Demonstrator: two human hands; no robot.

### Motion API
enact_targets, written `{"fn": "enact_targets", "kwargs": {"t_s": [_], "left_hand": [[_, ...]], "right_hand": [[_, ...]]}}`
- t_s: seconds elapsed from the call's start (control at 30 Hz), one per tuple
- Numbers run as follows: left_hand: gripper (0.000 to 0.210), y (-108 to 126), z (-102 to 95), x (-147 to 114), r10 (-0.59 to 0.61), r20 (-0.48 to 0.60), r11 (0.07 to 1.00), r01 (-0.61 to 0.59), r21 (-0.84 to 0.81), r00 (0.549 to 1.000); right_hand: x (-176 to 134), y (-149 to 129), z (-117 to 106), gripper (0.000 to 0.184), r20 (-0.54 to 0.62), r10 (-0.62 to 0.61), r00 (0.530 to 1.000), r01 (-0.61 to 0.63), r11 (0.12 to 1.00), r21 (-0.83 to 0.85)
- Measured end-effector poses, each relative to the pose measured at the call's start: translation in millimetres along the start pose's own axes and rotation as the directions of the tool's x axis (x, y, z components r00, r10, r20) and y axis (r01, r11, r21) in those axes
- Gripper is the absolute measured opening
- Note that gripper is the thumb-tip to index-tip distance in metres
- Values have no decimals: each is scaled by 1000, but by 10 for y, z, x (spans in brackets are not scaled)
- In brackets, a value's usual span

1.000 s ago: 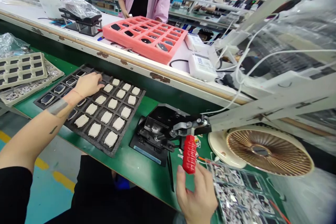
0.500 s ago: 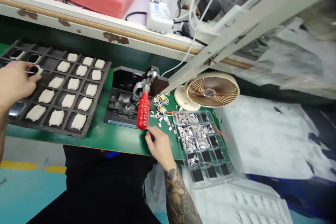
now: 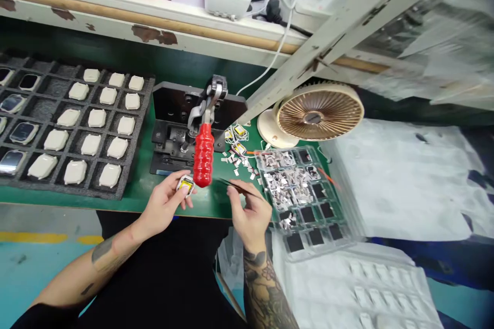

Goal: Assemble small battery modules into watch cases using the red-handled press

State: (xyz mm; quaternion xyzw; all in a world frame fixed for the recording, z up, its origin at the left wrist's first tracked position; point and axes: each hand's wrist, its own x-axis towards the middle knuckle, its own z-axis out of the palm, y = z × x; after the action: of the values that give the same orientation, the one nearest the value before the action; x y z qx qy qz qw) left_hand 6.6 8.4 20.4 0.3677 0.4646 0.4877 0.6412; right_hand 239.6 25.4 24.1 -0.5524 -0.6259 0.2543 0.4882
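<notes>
My left hand (image 3: 164,203) pinches a white watch case (image 3: 186,185) whose inner side faces up, with a yellow and black part in it. My right hand (image 3: 250,211) grips dark tweezers (image 3: 241,188), their tips pointing left toward the case and apart from it. Just above both hands stands a toggle clamp press with a red handle (image 3: 203,157), which my hands do not touch. To the left lies a black foam tray (image 3: 125,182) with several white watch cases and several dark-screened watch faces in its compartments.
A clear compartment tray (image 3: 283,249) at right holds small white parts and black pads. Loose white pieces and yellow-labelled parts (image 3: 240,149) lie beside the press. Behind stands a beige fan (image 3: 318,113) near a slanted post. A shelf (image 3: 116,23) crosses above the bench.
My left hand has come from the foam tray to the front of the press and now holds a white watch case. My right hand has shifted right and now shows tweezers. The view has shifted slightly.
</notes>
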Motion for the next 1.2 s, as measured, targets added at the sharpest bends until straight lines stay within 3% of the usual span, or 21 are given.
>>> {"fn": "enact_targets", "kwargs": {"t_s": [0.17,0.37,0.47,0.57,0.7,0.8,0.87,0.97,1.1,1.2], "left_hand": [[45,-187,-61,15,6,20,998,-7,64,1000],[43,-192,-57,-13,22,24,998,-23,58,999],[44,-203,-67,-28,25,24,998,-26,55,999],[44,-214,-79,-32,29,24,998,-30,51,999],[45,-195,-89,-21,44,34,998,-45,42,998],[50,-167,-84,-13,51,-8,998,-50,45,999],[51,-153,-70,-10,47,-34,999,-46,28,998],[50,-141,-45,-7,43,-61,999,-45,-23,997],[54,-99,-49,11,11,-43,993,-16,-113,999],[54,-59,-93,44,-53,-54,981,42,-188,997]], "right_hand": [[-188,-205,281,17,-31,16,999,-4,939,345],[-305,-215,659,16,-32,1,999,8,955,297],[-295,-146,675,14,14,21,1000,-25,950,311],[-263,-127,683,12,25,147,989,-146,920,363],[-273,-163,699,17,120,327,937,-339,778,529],[-345,-204,653,14,149,262,953,-300,774,558],[-378,-224,612,12,12,208,978,-184,837,514],[-367,-216,600,14,-181,200,963,-109,902,417],[-321,-164,664,16,-30,302,953,-255,851,460],[-272,-169,599,14,0,282,959,-239,812,533]]}}
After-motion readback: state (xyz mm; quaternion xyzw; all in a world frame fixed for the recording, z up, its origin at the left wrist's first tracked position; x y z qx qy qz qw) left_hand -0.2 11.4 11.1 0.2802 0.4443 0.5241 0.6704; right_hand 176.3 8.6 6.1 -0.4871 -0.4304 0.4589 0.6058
